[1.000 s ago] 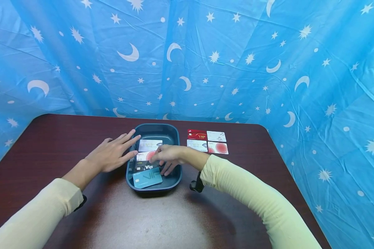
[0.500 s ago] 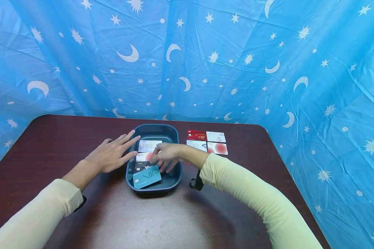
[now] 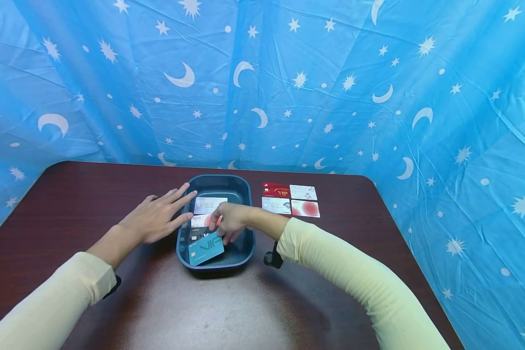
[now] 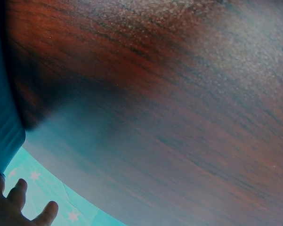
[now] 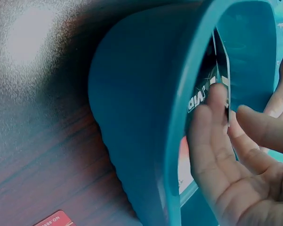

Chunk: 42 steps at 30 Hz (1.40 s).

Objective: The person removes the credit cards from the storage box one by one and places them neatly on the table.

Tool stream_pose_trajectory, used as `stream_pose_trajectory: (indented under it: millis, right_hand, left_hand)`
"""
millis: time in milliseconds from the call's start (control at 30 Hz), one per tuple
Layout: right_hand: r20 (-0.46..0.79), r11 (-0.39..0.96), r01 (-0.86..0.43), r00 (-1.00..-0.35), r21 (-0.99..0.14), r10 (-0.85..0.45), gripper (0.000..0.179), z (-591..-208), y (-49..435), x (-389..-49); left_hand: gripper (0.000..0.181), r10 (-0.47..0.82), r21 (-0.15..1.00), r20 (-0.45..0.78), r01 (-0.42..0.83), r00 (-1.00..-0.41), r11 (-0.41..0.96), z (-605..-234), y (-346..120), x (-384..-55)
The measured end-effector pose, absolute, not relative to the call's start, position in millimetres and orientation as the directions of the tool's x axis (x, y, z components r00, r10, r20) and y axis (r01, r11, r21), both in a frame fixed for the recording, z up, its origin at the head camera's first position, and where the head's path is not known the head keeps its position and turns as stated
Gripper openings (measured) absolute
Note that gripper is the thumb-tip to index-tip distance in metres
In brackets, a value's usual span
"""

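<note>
Right hand (image 3: 233, 218) pinching a rectangular teal plastic card (image 3: 205, 249), its body left of the grip; likely light, stiff, slick, best edge-held. Left hand (image 3: 157, 217): fingers spread.

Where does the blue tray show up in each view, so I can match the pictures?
Head: the tray sits below and left of centre.
Left wrist: part of the tray runs down the left edge.
Right wrist: the tray fills much of the centre, with the right hand reaching in.
Shared landmark: the brown wooden table.
</note>
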State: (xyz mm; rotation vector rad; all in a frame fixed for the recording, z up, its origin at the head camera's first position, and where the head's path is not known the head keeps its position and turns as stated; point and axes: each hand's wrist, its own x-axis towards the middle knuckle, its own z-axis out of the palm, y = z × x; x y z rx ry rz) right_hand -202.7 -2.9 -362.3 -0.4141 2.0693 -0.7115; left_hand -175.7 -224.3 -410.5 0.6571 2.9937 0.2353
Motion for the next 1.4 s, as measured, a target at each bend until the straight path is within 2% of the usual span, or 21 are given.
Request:
stream_pose_trajectory:
  millis: [167,467,900,1400]
  right_hand:
    - [-0.621,0.775,-0.061,-0.561,-0.629,-0.548,0.014,-363.8,-1.3,-202.7]
    - [-0.516,0.718,-0.128,-0.611,-0.684,-0.600,0.017,-352.2,19.1,-214.2]
    - [-0.460,0.715,-0.095,-0.706,-0.692,-0.539,0.019,-336.6,78.8,-236.0]
    - [-0.464,0.755,-0.078,-0.747,-0.651,-0.476,0.019,-328.2,148.6,-251.6]
  left_hand:
    - [0.067,0.422,0.165,-0.031,0.412,-0.906,0.896,-410.7,-224.2,-175.4]
    - [0.069,0.423,0.158,-0.042,0.412,-0.905,0.897,-409.7,-223.9,-177.0]
    - [0.070,0.418,0.172,-0.048,0.405,-0.907,0.898,-409.3,-223.9,-176.9]
    - [0.071,0.415,0.164,-0.059,0.401,-0.908,0.901,-407.2,-222.3,-176.2]
